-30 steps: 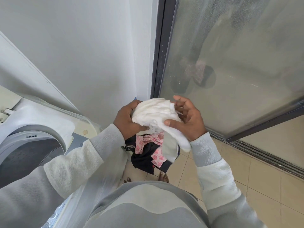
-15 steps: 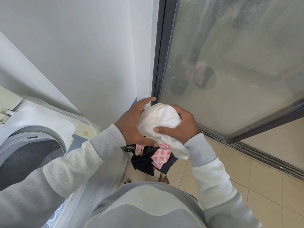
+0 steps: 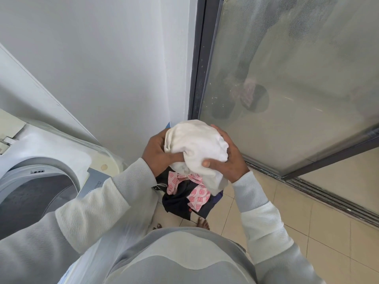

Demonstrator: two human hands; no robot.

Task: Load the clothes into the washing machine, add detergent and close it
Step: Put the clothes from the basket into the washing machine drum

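Over beige tiles (image 3: 328, 232), left hand (image 3: 158, 154) and right hand (image 3: 229, 160) grip cloth (image 3: 194, 144) (white, balled).

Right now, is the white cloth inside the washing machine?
No, the left hand and right hand grip the white cloth in the air.

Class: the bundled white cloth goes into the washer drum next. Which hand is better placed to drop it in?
Probably left. The left hand grips the white cloth on the side nearer the open drum; the right hand, also gripping it, is farther.
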